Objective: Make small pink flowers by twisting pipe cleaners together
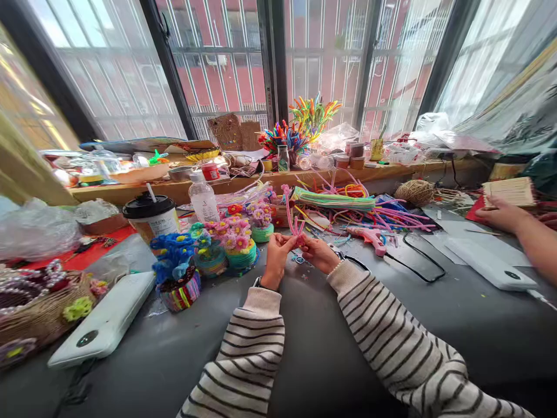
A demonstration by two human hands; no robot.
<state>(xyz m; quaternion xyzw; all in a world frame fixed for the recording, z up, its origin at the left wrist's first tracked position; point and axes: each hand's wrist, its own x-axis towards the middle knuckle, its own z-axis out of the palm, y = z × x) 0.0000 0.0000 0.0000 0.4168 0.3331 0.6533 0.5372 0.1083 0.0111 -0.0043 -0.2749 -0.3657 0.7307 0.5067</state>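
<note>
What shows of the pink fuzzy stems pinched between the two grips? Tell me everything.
The pink fuzzy stems look like pipe cleaners. A few thin prongs stand up, slightly fanned; their lower part is pinched between the left grip and right grip, above the dark table. Both grips hide the lower ends. I cannot tell whether the taller pink strand beside them belongs.

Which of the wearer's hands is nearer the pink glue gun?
Right. The right hand is left of the pink glue gun, not touching it; the left hand is farther left, past the right.
</note>
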